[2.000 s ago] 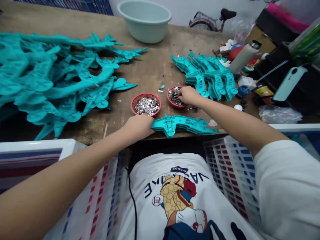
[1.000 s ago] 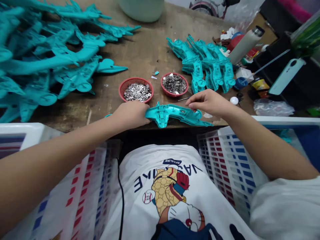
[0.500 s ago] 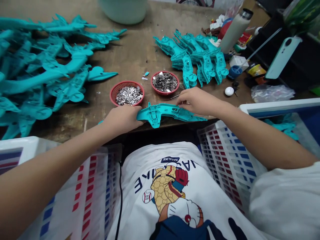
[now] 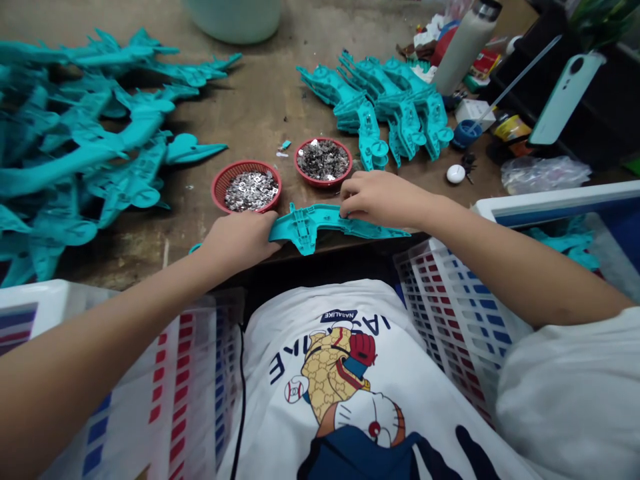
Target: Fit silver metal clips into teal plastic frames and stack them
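My left hand (image 4: 243,237) is closed around the left end of a turquoise plastic part (image 4: 304,230), which lies at the table's front edge with its ribbed inner side up. On the right half of that part, my right hand (image 4: 367,195) rests with its fingers pinched together. A thin metal tool showed at these fingers a moment ago; its tip is now hidden behind them. Just beyond the part stand two red bowls of small metal pieces, the left bowl (image 4: 216,187) near my left hand and the right bowl (image 4: 324,183) near my right.
Turquoise parts are heaped at the left (image 4: 100,147), and several more lie in a row (image 4: 373,100) at the back right. A bottle (image 4: 463,50), a phone (image 4: 565,100) and a small blue pot (image 4: 467,135) stand at the right. White baskets (image 4: 450,300) flank my lap.
The view has shifted slightly. My right hand has turned down onto the turquoise part, and the thin metal tool has gone out of sight. My left hand keeps its hold.
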Motion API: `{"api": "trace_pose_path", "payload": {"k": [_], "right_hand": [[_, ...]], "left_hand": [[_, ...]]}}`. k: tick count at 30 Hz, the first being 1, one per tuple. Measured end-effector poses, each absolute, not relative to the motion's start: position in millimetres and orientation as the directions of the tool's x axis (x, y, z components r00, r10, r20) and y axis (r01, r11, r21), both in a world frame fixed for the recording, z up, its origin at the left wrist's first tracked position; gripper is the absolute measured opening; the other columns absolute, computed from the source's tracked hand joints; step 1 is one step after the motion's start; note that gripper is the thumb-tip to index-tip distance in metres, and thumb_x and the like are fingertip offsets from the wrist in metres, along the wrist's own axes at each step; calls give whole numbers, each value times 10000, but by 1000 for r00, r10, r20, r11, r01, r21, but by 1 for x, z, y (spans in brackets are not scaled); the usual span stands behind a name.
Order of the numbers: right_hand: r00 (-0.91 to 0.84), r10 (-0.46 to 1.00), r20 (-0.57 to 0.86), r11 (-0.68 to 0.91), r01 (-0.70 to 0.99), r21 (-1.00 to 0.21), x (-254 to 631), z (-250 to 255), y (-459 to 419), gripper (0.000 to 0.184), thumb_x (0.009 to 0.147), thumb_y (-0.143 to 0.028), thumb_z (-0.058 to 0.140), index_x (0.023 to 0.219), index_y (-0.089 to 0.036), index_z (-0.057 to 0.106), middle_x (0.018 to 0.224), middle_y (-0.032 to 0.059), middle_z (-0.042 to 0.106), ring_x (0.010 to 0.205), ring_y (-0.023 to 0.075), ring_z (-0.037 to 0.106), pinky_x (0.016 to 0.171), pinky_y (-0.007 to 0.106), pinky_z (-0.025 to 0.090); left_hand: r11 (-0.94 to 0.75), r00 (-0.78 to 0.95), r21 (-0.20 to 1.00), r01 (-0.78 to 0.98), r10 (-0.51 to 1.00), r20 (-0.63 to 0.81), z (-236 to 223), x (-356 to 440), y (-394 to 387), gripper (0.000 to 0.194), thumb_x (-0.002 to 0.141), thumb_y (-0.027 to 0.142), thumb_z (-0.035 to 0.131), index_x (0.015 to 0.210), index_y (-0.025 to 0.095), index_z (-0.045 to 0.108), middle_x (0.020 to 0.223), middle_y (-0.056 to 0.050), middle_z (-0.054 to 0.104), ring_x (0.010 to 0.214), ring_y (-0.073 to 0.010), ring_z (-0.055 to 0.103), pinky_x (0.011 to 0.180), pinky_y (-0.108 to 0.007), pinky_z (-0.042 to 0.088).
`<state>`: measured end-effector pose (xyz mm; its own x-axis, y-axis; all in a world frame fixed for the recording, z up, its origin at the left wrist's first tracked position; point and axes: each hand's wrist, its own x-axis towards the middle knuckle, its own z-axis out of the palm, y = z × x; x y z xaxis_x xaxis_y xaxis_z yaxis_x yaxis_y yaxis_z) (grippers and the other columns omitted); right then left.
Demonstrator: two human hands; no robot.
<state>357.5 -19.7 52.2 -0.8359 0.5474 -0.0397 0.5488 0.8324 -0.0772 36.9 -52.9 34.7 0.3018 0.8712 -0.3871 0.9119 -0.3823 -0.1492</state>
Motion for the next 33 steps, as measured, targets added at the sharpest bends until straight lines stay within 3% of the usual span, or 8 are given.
{"api": "trace_pose_path", "payload": {"k": [7,13,21,28,33], "right_hand": [[-879,462,-120,886,453,98,353,64,-20,213,1150,-201,664,1211,-216,868,1266,128,776,1167,297,646,881,397,370],[-869,469,-157,881,450,145,350,67,-22,189,1173,-222,642,1213,-203,826,1263,124,785,1123,274,653,857,382,362],[-879,455,-141,890,454,44,363,58,-9,235,1116,-371,738,1273,-207,798,1261,119,752,1065,284,671,838,373,398],[-868,496,-36,859,496,-128,373,47,0,256,1085,-199,658,1307,-213,785,1295,104,774,1026,246,677,759,343,369],[-886,463,-3,873,457,-171,370,43,0,274,1125,-237,634,1314,-220,831,1302,110,768,1028,240,681,786,343,398]], "left_hand": [[-393,313,-151,907,869,-382,33,36,-51,506,1017,516,644,1366,172,769,1288,-231,861,1187,-499,832,928,-498,649],[-409,324,-172,896,868,-376,33,37,-49,515,1025,532,625,1365,172,767,1270,-225,863,1154,-463,844,880,-460,637],[-413,340,-147,899,867,-364,30,34,-47,528,1011,544,636,1353,172,788,1284,-223,865,1163,-476,841,865,-462,619],[-409,332,-155,899,869,-368,31,36,-47,536,1009,560,633,1359,181,779,1307,-213,863,1178,-471,835,855,-455,610],[-413,330,-166,895,866,-376,32,36,-48,554,1012,574,620,1370,180,773,1308,-215,862,1182,-470,833,849,-456,613]]}}
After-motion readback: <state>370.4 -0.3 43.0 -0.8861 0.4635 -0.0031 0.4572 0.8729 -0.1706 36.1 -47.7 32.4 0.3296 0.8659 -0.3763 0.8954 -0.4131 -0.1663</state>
